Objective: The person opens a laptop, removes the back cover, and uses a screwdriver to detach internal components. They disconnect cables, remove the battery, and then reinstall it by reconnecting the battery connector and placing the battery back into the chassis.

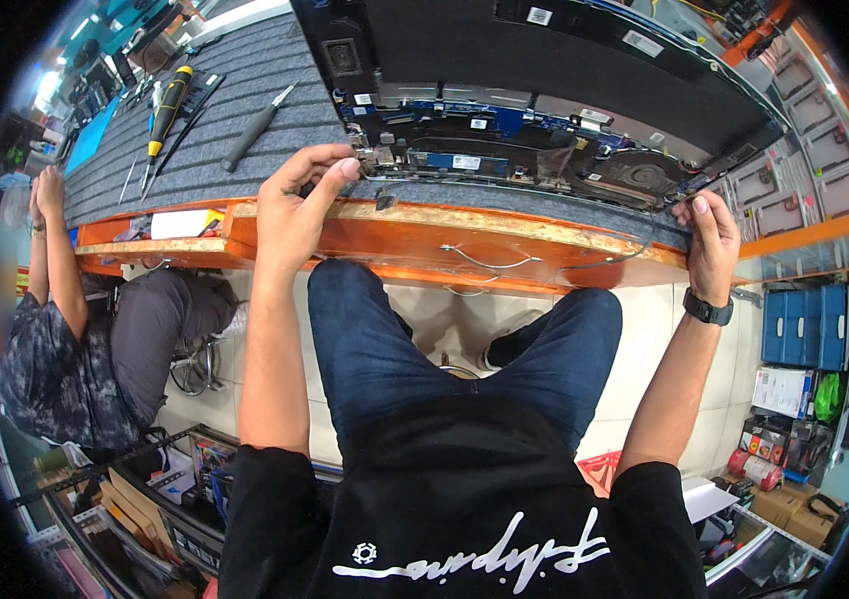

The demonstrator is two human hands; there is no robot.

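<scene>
Spanning the mat: large, flat, black-cased electronic device (544,60), opened to bare a long strip of blue and black circuit boards (494,125) along the near edge; whether flat or slightly tilted, hard to tell.
Handling: probably stiff in the frame and awkwardly wide, moderate in weight; boards likely fragile.
Where to take hold: best by the outer frame at both sides, clear of the boards.
Left hand (302,198): thumb and forefinger nearly together at the near left corner; cannot tell whether pinching a part.
Right hand (712,240): fingers curled, thumb close to forefinger at the near right corner; grip likewise unclear.
Device relative to hands: between and beyond both, near corners just beside the fingertips.
Underneath: grey ribbed mat (275,60) on an orange wooden bench (384,237).
Left of device: slim grey pen-shaped tool (257,128), then yellow-and-black screwdriver (170,108).
Far left: another person's raised hands (48,195), well apart.
</scene>
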